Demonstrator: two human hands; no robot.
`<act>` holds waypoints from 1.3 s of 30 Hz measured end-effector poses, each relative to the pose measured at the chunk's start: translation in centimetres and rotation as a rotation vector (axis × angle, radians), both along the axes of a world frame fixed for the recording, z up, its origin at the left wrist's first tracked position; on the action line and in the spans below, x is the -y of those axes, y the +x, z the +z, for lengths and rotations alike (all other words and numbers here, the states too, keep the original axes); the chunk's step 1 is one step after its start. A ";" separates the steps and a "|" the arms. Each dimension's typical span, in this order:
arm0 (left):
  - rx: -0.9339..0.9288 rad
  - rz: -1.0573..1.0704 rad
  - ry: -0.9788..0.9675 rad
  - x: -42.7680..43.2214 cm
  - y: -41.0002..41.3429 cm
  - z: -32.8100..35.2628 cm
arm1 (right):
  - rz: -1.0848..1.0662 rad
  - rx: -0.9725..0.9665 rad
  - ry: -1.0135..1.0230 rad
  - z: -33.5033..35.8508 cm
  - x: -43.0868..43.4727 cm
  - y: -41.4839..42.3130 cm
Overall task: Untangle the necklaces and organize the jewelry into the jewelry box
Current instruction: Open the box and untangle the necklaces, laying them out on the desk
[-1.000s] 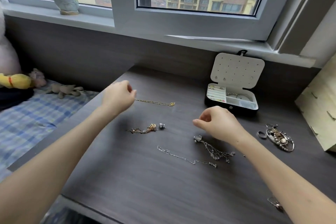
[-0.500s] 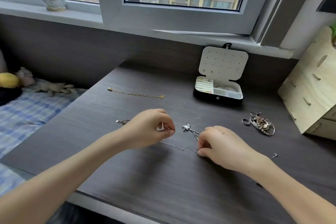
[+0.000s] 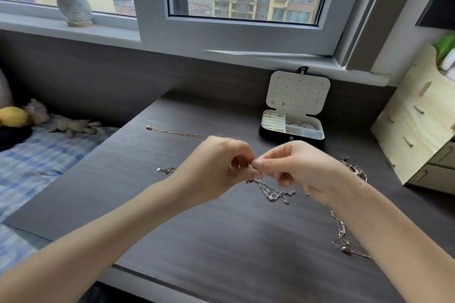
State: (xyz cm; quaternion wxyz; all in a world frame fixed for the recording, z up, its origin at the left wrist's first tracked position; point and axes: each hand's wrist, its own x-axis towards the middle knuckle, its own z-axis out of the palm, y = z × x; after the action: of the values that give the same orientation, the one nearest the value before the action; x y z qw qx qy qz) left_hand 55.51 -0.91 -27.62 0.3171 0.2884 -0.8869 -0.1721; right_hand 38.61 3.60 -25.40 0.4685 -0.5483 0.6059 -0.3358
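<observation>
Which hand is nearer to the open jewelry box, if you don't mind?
The right hand is nearer, just in front of the jewelry box; the left hand sits farther to its left. Both pinch the silver necklace.

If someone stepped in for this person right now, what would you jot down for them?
Left hand and right hand: both raised above the desk, fingertips meeting, pinching the top of the tangled silver necklace.
Gold necklace lies straight on the desk. A small gold piece, another silver chain and a jewelry heap lie loose.
Jewelry box stands open at the back, with some pieces already inside.
Left to do: untangle the silver chains, then box everything.
</observation>
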 end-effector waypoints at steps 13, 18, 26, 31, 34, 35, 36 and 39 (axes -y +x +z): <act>-0.455 0.085 0.542 1.7 1.3 5.7 | 0.197 0.559 -0.089 -1.5 1.6 3.1; -0.781 0.206 0.966 4.8 4.3 5.2 | 0.116 0.288 -0.164 -2.2 2.3 2.8; -0.758 0.573 0.894 10.3 8.1 -0.9 | -0.015 -0.169 -0.186 -3.7 6.2 3.0; -0.537 0.825 0.638 13.7 10.0 -5.0 | -0.062 -0.487 -0.272 -6.0 10.4 3.4; -0.269 1.026 0.421 15.0 10.5 -6.4 | -0.073 -0.729 -0.348 -7.2 12.1 4.3; -0.202 1.067 0.365 15.2 10.6 -6.5 | -0.070 -0.806 -0.375 -7.4 12.5 4.6; -0.150 1.091 0.320 15.5 10.6 -6.7 | -0.064 -0.866 -0.404 -7.8 12.8 4.9; 0.002 1.117 0.222 16.3 10.7 -7.1 | -0.057 -0.970 -0.465 -8.5 13.9 5.4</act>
State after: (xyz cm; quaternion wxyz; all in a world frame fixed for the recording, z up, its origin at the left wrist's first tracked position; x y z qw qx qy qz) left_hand 66.21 -17.24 -34.70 0.3268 0.7455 -0.5766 -0.0704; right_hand 44.03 -10.27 -33.86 -0.0082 -0.7131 0.6770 -0.1820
